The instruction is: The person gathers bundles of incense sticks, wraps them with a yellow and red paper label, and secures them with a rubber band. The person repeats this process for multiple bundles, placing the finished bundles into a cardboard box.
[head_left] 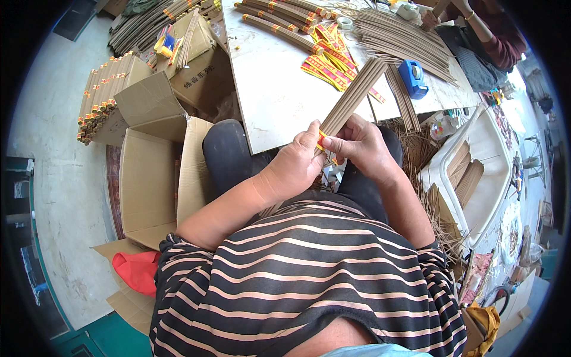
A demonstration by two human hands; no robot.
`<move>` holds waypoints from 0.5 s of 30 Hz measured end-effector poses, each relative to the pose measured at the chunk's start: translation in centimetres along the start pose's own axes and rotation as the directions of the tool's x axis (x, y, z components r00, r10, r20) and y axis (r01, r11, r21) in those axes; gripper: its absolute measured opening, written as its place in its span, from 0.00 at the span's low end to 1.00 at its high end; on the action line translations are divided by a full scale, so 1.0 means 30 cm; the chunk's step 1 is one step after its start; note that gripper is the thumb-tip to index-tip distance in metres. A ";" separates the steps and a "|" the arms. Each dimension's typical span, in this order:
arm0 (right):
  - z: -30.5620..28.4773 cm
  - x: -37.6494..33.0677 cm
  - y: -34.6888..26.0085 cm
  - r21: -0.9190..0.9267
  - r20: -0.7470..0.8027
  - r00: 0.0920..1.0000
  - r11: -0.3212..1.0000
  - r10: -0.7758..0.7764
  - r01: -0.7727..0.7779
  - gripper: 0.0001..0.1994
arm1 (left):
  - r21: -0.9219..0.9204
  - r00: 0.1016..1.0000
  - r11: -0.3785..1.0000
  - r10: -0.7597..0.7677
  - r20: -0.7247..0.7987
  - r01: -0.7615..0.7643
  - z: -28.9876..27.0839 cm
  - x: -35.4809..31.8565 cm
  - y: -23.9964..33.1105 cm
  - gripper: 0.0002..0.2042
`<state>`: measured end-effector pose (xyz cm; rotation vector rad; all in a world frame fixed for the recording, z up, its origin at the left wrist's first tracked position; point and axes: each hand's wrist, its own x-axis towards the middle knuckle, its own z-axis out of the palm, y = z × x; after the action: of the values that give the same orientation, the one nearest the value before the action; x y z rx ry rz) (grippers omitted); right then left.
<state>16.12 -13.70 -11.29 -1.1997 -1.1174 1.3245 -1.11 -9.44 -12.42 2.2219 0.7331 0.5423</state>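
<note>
A thick bundle of brown incense sticks slants up and away from my lap over the near edge of the table. Its lower end is wrapped in the fingers of my left hand. Around that lower part lies a yellow and red paper band, pinched between thumb and fingers of my right hand. Fingers hide most of the band and the bundle's bottom end. Beyond the bundle, a pile of loose yellow and red paper bands is spread on the white table.
Banded incense bundles lie at the table's far side. Loose sticks and a blue tape dispenser are to the right, near another person. An open cardboard box stands left; a white tub with sticks is right.
</note>
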 end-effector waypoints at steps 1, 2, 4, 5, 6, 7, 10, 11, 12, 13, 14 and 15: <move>0.000 0.002 -0.006 -0.002 0.006 1.000 1.000 -0.005 0.005 0.16 | -0.039 0.999 0.998 -0.046 0.019 0.047 -0.006 0.001 0.005 0.28; 0.000 0.003 -0.010 -0.005 0.012 1.000 1.000 -0.011 0.011 0.16 | -0.080 0.998 0.995 -0.057 0.031 0.060 -0.011 0.002 0.009 0.28; -0.004 0.004 0.000 -0.011 0.016 1.000 1.000 -0.008 0.008 0.17 | -0.161 0.995 0.983 -0.079 0.058 0.087 -0.019 0.005 0.018 0.27; -0.006 0.004 0.004 -0.014 0.018 1.000 1.000 -0.005 0.005 0.17 | -0.216 0.993 0.971 -0.081 0.083 0.098 -0.028 0.008 0.027 0.27; -0.007 0.004 0.003 -0.007 0.018 1.000 1.000 -0.012 0.012 0.17 | -0.271 0.991 0.956 -0.082 0.109 0.109 -0.038 0.012 0.037 0.27; -0.007 0.003 0.002 0.000 0.018 1.000 1.000 -0.019 0.019 0.17 | -0.325 0.987 0.938 -0.082 0.135 0.122 -0.044 0.013 0.041 0.27; -0.012 0.005 0.014 0.022 0.035 0.998 0.998 -0.059 0.058 0.18 | -0.238 0.997 0.969 0.079 0.023 -0.071 -0.029 -0.001 0.014 0.25; -0.016 0.005 0.021 0.030 0.041 0.996 0.997 -0.074 0.073 0.18 | -0.376 0.998 0.927 0.014 0.064 0.011 -0.038 -0.004 0.027 0.25; -0.017 0.002 0.016 0.059 0.061 0.996 0.996 -0.071 0.067 0.18 | -0.501 0.992 0.860 -0.045 0.115 0.097 -0.054 -0.008 0.053 0.24; -0.017 -0.003 0.006 0.087 0.080 0.994 0.994 -0.068 0.061 0.19 | -0.585 0.984 0.795 -0.079 0.159 0.159 -0.060 -0.011 0.057 0.24; -0.016 -0.006 0.000 0.115 0.103 0.992 0.992 -0.066 0.054 0.20 | -0.658 0.973 0.720 -0.114 0.202 0.221 -0.068 -0.015 0.061 0.24; -0.013 -0.007 0.000 0.138 0.107 0.991 0.988 -0.084 0.069 0.20 | -0.700 0.964 0.666 -0.131 0.231 0.258 -0.070 -0.021 0.054 0.24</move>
<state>16.50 -13.90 -11.30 -0.9850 -1.1248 1.3991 -2.23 -9.71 -9.94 1.3916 0.5289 0.4328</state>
